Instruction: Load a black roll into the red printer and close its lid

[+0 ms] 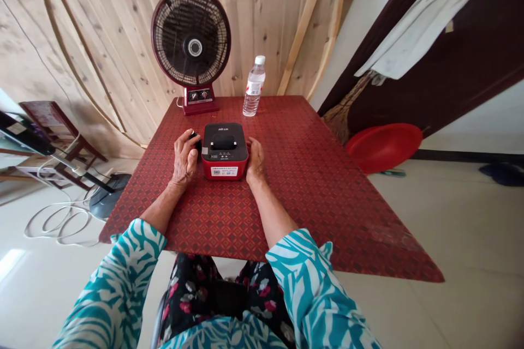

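A box-shaped device (225, 170), red at the sides with a black top, stands on the table in front of me. A small black piece with pale ends lies in the middle of its top, and a white printed label is stuck to its front. At its left side my left hand (185, 159) has its fingers bent around a small black object (198, 145), mostly hidden between the hand and the device. My right hand (256, 159) rests along the device's right side, fingers lightly curved and holding nothing.
The table (319, 202) has a red patterned cover. At its far edge stand a dark red fan (192, 38) and an upright water bottle (254, 87). On the floor are a red basin (385, 144) at the right and a loose white cable (61, 218) at the left.
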The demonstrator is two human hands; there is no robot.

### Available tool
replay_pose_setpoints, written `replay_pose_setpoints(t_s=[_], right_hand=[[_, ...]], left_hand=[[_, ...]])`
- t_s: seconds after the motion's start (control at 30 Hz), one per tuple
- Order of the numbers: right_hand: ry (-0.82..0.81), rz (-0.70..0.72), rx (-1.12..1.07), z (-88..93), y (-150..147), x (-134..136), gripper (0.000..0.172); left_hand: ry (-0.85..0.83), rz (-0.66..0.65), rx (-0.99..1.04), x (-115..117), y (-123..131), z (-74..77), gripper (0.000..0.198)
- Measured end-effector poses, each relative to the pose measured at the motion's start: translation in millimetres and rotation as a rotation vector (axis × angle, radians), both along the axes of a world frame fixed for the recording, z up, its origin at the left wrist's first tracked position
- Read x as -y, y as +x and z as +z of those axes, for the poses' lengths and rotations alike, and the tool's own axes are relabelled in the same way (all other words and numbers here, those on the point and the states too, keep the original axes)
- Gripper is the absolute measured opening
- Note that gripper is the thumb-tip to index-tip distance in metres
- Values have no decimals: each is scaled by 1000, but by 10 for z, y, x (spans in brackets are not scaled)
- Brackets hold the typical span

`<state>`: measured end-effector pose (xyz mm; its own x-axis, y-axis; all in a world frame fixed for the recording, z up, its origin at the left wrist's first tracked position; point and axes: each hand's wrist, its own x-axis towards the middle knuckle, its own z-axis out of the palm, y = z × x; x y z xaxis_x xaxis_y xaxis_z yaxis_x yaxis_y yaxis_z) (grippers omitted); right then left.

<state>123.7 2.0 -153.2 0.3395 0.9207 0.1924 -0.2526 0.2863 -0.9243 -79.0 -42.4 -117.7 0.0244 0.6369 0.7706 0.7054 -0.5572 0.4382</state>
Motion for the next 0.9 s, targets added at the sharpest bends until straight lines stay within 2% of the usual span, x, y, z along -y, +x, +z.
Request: replay_pose_setpoints(t_s=[0.27,0.6,0.83,0.9], right_hand=[[-32,2,38,32,-6,0,40],[-24,17,55,-98,17,-69,41],[-20,10,68,-117,25,-86,40],[-25,12,69,-117,23,-90,41]], left_hand=[[-1,-37,-38,-36,12,-37,66],[-32,-17,-44,-53,15,-33,68],[-42,-57,-23,6,60,40,66],[-53,-48,47,20,68,67,64]])
